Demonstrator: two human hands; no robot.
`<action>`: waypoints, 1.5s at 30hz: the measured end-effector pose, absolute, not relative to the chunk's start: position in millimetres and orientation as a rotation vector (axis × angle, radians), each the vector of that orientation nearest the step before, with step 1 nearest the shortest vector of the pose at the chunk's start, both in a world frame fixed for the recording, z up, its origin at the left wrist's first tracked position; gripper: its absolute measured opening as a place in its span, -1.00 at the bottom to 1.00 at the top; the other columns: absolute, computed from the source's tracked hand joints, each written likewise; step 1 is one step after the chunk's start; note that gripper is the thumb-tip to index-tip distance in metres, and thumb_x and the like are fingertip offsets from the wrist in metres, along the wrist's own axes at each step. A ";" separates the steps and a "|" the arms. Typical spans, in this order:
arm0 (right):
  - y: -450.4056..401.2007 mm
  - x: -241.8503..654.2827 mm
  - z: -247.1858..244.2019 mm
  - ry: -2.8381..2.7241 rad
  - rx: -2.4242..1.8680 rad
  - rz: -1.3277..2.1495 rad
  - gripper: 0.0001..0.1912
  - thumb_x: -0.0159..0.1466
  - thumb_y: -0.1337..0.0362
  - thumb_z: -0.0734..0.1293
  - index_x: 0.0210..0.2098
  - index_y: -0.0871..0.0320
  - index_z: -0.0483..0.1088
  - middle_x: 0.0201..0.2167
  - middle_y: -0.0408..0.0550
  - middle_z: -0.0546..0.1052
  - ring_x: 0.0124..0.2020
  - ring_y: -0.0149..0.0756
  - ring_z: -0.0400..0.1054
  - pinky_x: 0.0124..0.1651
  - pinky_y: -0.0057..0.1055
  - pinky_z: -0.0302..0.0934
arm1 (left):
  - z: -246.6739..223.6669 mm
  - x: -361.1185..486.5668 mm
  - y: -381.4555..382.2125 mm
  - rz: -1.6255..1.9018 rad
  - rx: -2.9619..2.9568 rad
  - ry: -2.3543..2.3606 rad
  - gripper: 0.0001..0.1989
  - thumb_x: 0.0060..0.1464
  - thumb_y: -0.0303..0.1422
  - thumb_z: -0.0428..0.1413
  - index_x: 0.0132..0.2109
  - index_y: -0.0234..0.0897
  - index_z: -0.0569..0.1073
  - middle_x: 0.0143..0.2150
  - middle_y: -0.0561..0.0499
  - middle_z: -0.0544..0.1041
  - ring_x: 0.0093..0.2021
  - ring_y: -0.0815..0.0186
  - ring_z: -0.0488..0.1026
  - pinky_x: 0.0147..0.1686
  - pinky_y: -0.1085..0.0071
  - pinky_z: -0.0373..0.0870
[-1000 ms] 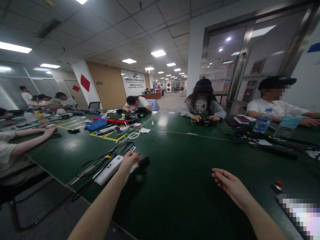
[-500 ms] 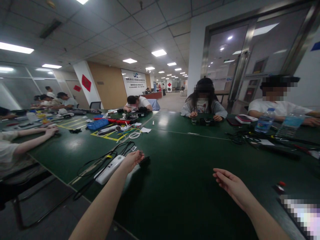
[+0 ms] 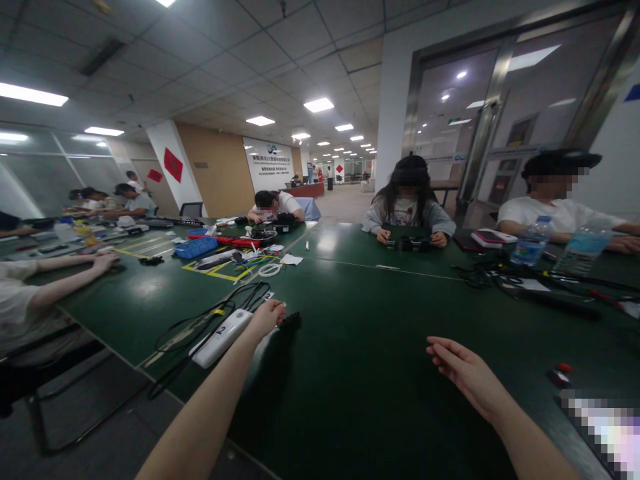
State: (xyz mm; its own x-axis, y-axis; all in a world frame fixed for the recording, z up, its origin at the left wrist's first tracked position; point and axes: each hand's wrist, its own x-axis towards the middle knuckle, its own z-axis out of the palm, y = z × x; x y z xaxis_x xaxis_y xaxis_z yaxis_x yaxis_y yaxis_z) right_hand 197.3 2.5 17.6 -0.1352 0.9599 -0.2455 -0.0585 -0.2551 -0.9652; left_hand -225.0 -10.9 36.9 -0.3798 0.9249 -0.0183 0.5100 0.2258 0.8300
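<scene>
My left hand (image 3: pixel 267 319) reaches over the table just past the white power strip (image 3: pixel 223 339). Its fingertips are pinched together, and a tiny pale spot shows at their tip; what they hold is too small to name. Right beside those fingertips lies a small black object (image 3: pixel 290 321) with a ridged edge, partly hidden by the hand; whether they touch I cannot tell. My right hand (image 3: pixel 463 370) hovers above the dark green table (image 3: pixel 360 347). Its thumb rests against lightly curled fingers, and nothing shows between them.
Black cables (image 3: pixel 200 320) loop around the power strip. Farther back are a blue basket (image 3: pixel 194 248) and a white cable coil (image 3: pixel 270 270). Water bottles (image 3: pixel 530 243) and cables stand at right, a pixelated bright screen (image 3: pixel 607 427) nearer. Several people sit around the table.
My left hand's fingers have closed into a tighter pinch and dipped slightly beside the black object. My right hand has stayed put.
</scene>
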 end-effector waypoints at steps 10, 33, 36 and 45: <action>-0.5 194.6 23.7 -1.100 -1.298 1.517 -0.66 -0.03 0.16 0.37 -0.24 0.11 0.41 -0.35 -0.06 0.50 -0.33 -0.26 0.35 -0.30 -0.37 0.27 | 24.3 -207.2 -31.0 0.735 1.670 2.253 -0.79 0.02 -0.37 -0.06 -0.20 -0.30 0.39 -0.21 -0.07 0.48 -0.19 0.27 0.39 -0.22 0.43 0.23; -2.3 191.3 25.1 -1.113 -1.320 1.491 -0.66 -0.05 0.16 0.38 -0.26 0.11 0.42 -0.35 -0.06 0.50 -0.34 -0.26 0.34 -0.31 -0.38 0.27 | 25.2 -191.5 -43.5 0.468 2.031 2.170 -0.77 0.09 -0.34 -0.11 -0.12 -0.23 0.32 -0.14 -0.07 0.44 -0.13 0.27 0.35 -0.16 0.41 0.19; -2.2 191.7 25.0 -1.115 -1.317 1.486 -0.66 -0.05 0.17 0.38 -0.26 0.11 0.42 -0.35 -0.06 0.50 -0.34 -0.26 0.34 -0.31 -0.37 0.27 | 26.1 -190.2 -43.5 0.465 2.052 2.168 -0.77 0.08 -0.31 -0.10 -0.13 -0.21 0.32 -0.14 -0.05 0.44 -0.14 0.26 0.35 -0.18 0.40 0.20; -2.8 191.4 26.9 -1.118 -1.314 1.503 -0.67 -0.02 0.17 0.36 -0.25 0.11 0.41 -0.35 -0.07 0.49 -0.33 -0.27 0.33 -0.30 -0.38 0.27 | 30.6 -181.4 -45.5 0.390 2.087 2.251 -0.82 0.07 -0.30 -0.09 -0.19 -0.22 0.31 -0.19 -0.03 0.43 -0.18 0.29 0.36 -0.24 0.43 0.22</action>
State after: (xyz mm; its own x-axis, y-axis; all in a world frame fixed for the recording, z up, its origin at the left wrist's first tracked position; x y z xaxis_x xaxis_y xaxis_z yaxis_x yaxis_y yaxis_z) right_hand 191.4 -2.8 26.9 -0.1107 0.9602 -0.2565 -0.0300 -0.2612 -0.9648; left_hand -181.4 -45.5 30.6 -0.0899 0.9867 0.1357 0.9748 0.0592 0.2152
